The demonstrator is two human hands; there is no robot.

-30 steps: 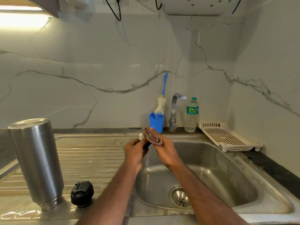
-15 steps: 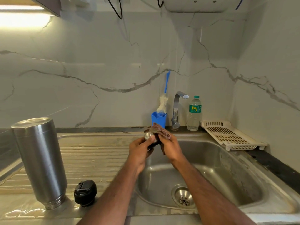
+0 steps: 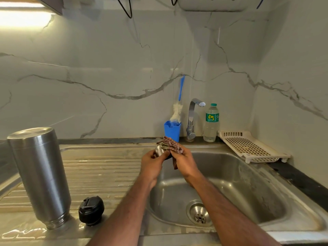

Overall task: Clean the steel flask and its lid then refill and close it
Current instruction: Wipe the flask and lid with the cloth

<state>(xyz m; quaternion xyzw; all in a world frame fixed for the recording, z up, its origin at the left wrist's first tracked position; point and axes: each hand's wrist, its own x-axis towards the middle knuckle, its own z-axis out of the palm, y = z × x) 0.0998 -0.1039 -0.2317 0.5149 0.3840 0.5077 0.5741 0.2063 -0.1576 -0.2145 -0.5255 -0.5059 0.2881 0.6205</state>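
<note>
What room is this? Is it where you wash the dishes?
Yes, most likely a home kitchen, at the washing-up spot. There is a steel sink with a tap, a bottle brush in a blue cup, and a plastic drying tray beside it.

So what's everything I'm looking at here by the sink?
flask: 1, steel, upside down on drainboard, left
stopper: 1, black, drainboard, right of flask
steel cap: 1, silver, held over sink
cloth: 1, brownish checked, against cap
sink: 1, steel, right
tap: 1, chrome, behind sink
cup: 1, blue, left of tap
brush: 1, blue handle, in cup
bottle: 1, clear, green label, right of tap
rack: 1, cream, far right
left hand: holds cap
right hand: holds cloth
</note>
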